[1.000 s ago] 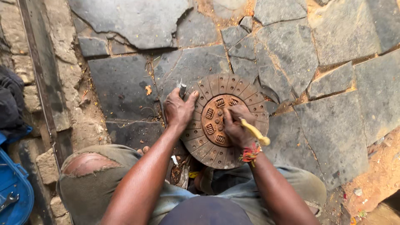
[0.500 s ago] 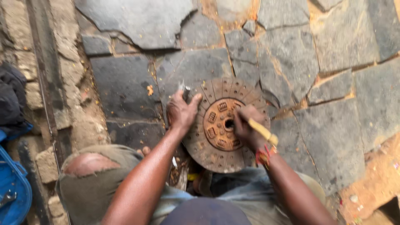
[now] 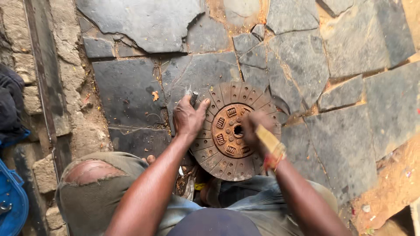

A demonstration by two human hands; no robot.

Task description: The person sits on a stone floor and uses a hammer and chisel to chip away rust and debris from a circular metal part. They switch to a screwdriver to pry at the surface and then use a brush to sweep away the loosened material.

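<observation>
Left hand (image 3: 188, 117) pins chisel (image 3: 193, 98) at clutch disc (image 3: 227, 150) rim.

Under you lies a floor of irregular grey stone slabs (image 3: 144, 24) with sandy, orange-brown joints (image 3: 227, 13) between them. A dry leaf fragment (image 3: 155, 95) rests on the dark rectangular slab (image 3: 127, 89) at centre left. Along your left runs a rough stone kerb (image 3: 65, 65) beside a dark metal rail (image 3: 43, 74). A blue plastic container (image 3: 12, 203) sits at the lower left corner (only partly in frame), with dark cloth (image 3: 9, 102) above it at the left edge. Bare reddish earth (image 3: 389, 183) shows at lower right.
</observation>
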